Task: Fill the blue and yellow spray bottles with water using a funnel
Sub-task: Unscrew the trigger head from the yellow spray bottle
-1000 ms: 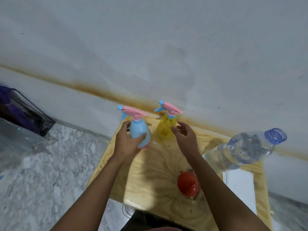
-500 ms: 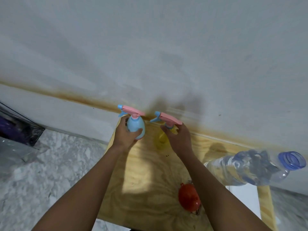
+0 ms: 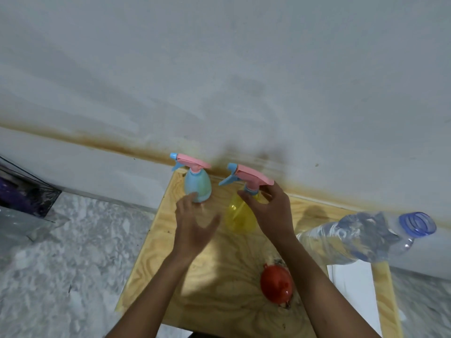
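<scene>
The blue spray bottle [image 3: 198, 185] with a pink trigger head stands at the back left of the wooden table [image 3: 219, 276]. My left hand [image 3: 194, 228] is open just in front of it, fingertips close to its base. The yellow spray bottle [image 3: 238, 215] stands to its right. My right hand [image 3: 271, 208] curls around its neck, under the pink trigger head; whether the fingers press on it I cannot tell. A red funnel [image 3: 277, 285] lies mouth-down near the table's front right. A large clear water bottle [image 3: 361, 236] with an open blue neck lies at the right.
A white wall with a brown stain line rises right behind the table. A white sheet [image 3: 351, 289] lies on the table's right side. Marbled grey floor [image 3: 73, 252] spreads to the left, with a dark bag and clear plastic [image 3: 24, 198] at the far left.
My left hand has let go of the blue bottle and drawn back, open. My right hand stays at the yellow bottle's neck, which now shows more of its body.
</scene>
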`<control>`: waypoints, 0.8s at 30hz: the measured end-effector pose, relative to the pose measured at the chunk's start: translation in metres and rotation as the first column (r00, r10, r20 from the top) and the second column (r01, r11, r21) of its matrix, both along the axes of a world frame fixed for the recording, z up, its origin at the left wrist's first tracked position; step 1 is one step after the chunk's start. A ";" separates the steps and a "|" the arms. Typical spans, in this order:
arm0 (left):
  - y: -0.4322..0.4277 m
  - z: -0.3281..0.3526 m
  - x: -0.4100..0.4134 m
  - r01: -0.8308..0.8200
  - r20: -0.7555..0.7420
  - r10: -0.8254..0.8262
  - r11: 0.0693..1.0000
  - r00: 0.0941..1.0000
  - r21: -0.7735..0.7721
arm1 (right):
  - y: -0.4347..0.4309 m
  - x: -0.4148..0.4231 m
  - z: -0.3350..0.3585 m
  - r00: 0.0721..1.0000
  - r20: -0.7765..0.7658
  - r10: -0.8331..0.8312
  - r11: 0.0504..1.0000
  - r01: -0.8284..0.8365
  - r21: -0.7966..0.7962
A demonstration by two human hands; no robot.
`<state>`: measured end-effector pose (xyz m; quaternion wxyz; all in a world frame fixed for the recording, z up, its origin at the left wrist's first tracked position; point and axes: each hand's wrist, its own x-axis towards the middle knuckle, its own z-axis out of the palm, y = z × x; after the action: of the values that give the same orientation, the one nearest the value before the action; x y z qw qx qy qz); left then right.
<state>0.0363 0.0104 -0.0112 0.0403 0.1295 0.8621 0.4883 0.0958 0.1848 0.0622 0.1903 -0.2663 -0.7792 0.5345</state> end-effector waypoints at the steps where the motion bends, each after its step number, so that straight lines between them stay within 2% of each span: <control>1: 0.002 0.004 0.014 0.099 -0.029 -0.098 0.995 0.995 0.020 | -0.003 0.005 0.005 1.000 -0.008 0.014 1.000 -0.014 -0.007; 4: 0.010 0.016 0.043 0.303 -0.040 -0.302 0.953 0.953 0.020 | -0.016 0.017 0.014 0.998 -0.042 0.043 0.999 -0.044 -0.023; 10: 0.020 0.041 0.061 0.192 0.062 -0.208 0.961 0.976 0.201 | -0.036 0.037 0.024 0.996 -0.093 0.009 1.000 -0.010 -0.013; 15: 0.010 0.054 0.066 0.205 0.095 -0.229 0.954 0.969 0.218 | -0.041 0.044 0.039 0.989 -0.142 0.040 0.997 -0.030 0.071; 20: -0.003 0.073 0.067 0.267 0.165 -0.323 0.918 0.932 0.292 | -0.037 0.050 0.054 0.966 -0.143 0.216 0.976 -0.212 0.043; 24: -0.012 0.086 0.067 0.332 0.159 -0.391 0.893 0.907 0.303 | -0.030 0.052 0.062 0.926 -0.141 0.349 0.937 -0.349 0.024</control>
<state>0.1037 -0.0015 0.0748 0.2061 0.2390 0.7387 0.5955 0.1478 0.1545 0.1244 0.1474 -0.0845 -0.7981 0.5780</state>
